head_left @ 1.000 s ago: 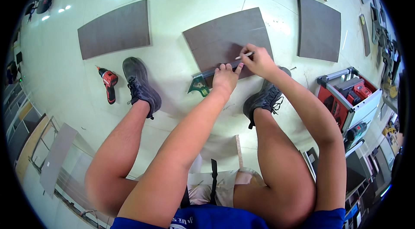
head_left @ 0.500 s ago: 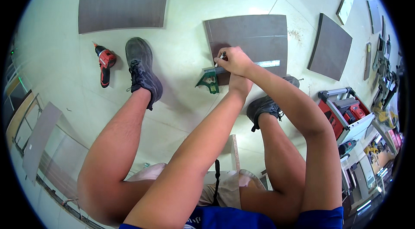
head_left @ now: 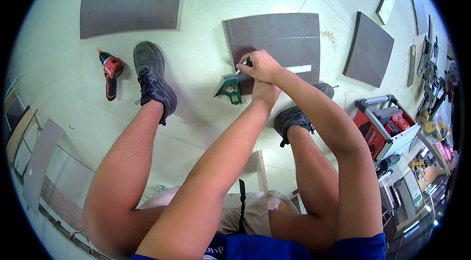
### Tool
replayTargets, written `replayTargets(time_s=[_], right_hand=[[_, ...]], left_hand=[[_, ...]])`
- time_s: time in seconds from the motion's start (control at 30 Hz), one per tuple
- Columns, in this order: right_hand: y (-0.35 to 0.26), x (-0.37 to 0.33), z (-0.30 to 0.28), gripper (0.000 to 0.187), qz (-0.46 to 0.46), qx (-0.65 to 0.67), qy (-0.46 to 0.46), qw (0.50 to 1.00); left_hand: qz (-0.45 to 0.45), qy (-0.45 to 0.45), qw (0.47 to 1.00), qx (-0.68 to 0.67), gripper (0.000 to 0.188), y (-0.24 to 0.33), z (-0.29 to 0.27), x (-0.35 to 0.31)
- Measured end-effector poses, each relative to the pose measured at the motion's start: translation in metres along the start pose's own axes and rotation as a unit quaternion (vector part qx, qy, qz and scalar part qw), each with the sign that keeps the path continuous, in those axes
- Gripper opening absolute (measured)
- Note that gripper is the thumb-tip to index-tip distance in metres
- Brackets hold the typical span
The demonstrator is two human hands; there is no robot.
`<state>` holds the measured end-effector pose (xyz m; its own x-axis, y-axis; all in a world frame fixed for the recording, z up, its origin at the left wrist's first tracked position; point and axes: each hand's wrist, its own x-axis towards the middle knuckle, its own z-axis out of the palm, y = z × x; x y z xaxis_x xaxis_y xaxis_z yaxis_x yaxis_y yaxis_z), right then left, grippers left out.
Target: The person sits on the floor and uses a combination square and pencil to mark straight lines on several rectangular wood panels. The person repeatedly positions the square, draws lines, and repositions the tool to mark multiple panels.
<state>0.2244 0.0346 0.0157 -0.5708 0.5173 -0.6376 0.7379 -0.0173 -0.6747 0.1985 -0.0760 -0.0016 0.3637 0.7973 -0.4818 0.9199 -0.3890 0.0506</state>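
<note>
Tiled floor [head_left: 196, 135]: board [head_left: 294, 49] beneath our square [head_left: 232, 88]. Right hand [head_left: 264, 66] pinches pen [head_left: 239, 70] beside square; we should hug its edge. Left hand [head_left: 266, 91]: fingers hidden, cannot tell.

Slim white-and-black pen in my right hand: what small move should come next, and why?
I'd probably draw the slim white-and-black pen along the silvery blade of the green-headed square: the right hand holds the pen's tip near the blade's edge, and the blade lies across the flat brown panel.
</note>
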Motion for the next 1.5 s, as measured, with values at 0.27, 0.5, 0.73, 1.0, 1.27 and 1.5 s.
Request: replayTargets(time_s=[0.27, 0.5, 0.73, 1.0, 1.27, 1.5], right_hand=[[0.019, -0.005, -0.023, 0.031, 0.033, -0.014, 0.005, 0.999], [0.074, -0.038, -0.085, 0.029, 0.059, -0.065, 0.045, 0.995], [0.196, -0.130, -0.189, 0.029, 0.163, -0.236, 0.104, 0.953], [0.214, -0.224, -0.189, 0.028, 0.214, -0.035, 0.262, 0.940], [0.157, -0.245, -0.032, 0.026, 0.104, 0.129, 0.326, 0.931], [0.142, -0.182, -0.001, 0.037, -0.021, 0.042, 0.398, 0.916]], left_hand=[[-0.034, -0.038, 0.981, -0.186, 0.050, -0.002, -0.007, 0.002], [-0.028, -0.069, 0.986, -0.147, 0.060, -0.008, -0.025, -0.002], [-0.012, -0.088, 0.987, -0.137, 0.065, -0.012, -0.032, -0.005], [-0.013, -0.099, 0.986, -0.133, 0.066, -0.008, -0.036, 0.000], [0.002, -0.114, 0.990, -0.088, 0.073, -0.007, -0.044, -0.001], [0.013, -0.119, 0.991, -0.067, 0.069, -0.002, -0.047, 0.001]])
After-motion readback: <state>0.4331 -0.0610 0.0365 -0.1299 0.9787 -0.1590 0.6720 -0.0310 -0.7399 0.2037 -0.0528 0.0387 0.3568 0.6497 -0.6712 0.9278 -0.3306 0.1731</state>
